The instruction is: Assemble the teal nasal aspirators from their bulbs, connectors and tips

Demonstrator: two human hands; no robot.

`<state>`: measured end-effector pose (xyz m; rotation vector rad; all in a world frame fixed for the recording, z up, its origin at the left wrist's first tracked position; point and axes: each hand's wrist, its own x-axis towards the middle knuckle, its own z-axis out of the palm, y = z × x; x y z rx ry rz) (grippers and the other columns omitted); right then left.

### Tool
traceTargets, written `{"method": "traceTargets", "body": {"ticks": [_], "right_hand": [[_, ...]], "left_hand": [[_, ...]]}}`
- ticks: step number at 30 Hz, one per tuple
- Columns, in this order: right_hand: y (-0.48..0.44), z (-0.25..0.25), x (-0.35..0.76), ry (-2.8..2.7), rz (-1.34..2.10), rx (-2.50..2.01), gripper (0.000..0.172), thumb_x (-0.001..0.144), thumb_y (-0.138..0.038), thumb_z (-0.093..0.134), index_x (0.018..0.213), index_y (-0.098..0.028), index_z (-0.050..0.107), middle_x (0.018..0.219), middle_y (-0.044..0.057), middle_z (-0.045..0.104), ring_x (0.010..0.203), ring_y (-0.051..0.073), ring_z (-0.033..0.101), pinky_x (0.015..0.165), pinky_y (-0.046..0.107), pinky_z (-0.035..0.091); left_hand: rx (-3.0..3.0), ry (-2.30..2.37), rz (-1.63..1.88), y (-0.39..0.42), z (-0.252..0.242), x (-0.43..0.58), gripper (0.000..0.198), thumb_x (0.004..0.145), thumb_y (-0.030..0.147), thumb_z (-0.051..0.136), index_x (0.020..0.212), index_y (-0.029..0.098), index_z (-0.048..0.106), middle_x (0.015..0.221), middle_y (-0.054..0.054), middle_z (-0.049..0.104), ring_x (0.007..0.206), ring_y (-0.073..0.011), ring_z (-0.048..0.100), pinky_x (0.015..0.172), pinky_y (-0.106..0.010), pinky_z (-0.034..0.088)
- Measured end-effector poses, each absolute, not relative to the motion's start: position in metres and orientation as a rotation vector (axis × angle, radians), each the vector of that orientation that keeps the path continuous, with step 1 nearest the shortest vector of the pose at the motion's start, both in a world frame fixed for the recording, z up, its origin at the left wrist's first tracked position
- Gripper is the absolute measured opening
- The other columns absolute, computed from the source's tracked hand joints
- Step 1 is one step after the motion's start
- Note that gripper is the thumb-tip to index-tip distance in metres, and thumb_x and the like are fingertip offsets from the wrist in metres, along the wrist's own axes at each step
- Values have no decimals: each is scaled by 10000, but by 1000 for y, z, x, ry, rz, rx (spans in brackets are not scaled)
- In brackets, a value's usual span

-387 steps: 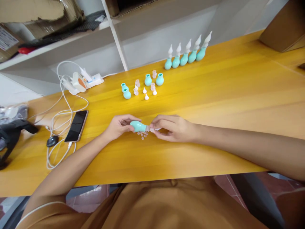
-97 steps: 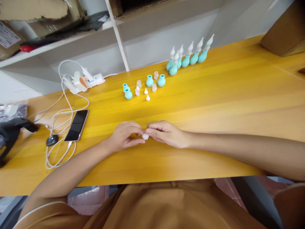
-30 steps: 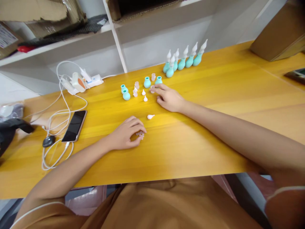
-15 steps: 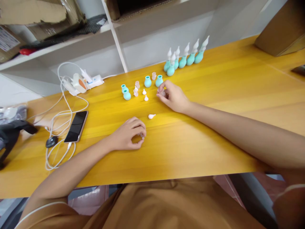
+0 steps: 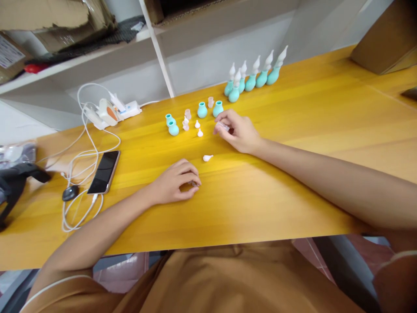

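My left hand (image 5: 176, 184) rests on the yellow table (image 5: 293, 143), fingers curled over several tiny pink rings (image 5: 194, 184). My right hand (image 5: 236, 130) is stretched out further back, pinching a small clear pink cap (image 5: 222, 126). A white nozzle tip (image 5: 206, 158) lies on its side between the two hands. Behind the right hand stand loose teal bulbs (image 5: 202, 110), pink caps (image 5: 188, 114) and white tips (image 5: 200, 133). Several assembled teal bulbs with white nozzles (image 5: 254, 78) stand in a row at the back.
A phone (image 5: 104, 172), white cables (image 5: 81, 156) and a power strip (image 5: 110, 111) lie at the left. A black device (image 5: 14, 182) sits at the far left edge. A cardboard box (image 5: 384, 43) stands at the back right. Shelving rises behind the table.
My right hand reached back to the loose parts, closed on a pink cap and has lifted it slightly toward me. The left hand stayed curled over the rings.
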<state>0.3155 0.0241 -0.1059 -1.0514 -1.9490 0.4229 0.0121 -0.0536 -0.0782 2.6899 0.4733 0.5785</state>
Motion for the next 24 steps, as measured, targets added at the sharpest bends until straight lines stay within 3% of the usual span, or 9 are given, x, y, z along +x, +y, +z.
{"method": "traceTargets", "body": {"ticks": [6,10,16,24], "right_hand": [[18,-103,313,-1950,409,-952,424,1166,-530,379,1179,-201,647,881,41,802,667,164,645,745,300,468],[20,-105,314,-1993,386,-972,521,1166,-597,328,1073,-199,652,784,33,736,691,172,639,751,303,458],[23,-108,315,-1993,408,-951,611,1134,-705,294,979,-203,605,860,60,676,757,188,608,748,323,441],[-5,-99,290,-1604,1106,-699,418,1086,-681,525,1107,-264,502,761,-52,431,526,109,375,502,266,318]], "left_hand": [[2769,450,635,-53,-82,13,131,1021,227,701,1138,230,759,1055,-80,743,997,-211,640,937,-386,568],[2808,452,663,-55,-82,16,119,1016,223,722,1125,232,769,1057,-80,757,1003,-212,641,938,-389,572],[2851,376,715,-56,-83,16,114,987,185,743,1092,230,744,1036,-69,772,996,-210,673,941,-395,581],[2690,398,1001,-56,-77,15,215,931,127,792,1116,226,747,947,-50,770,899,-184,690,865,-358,587]]}}
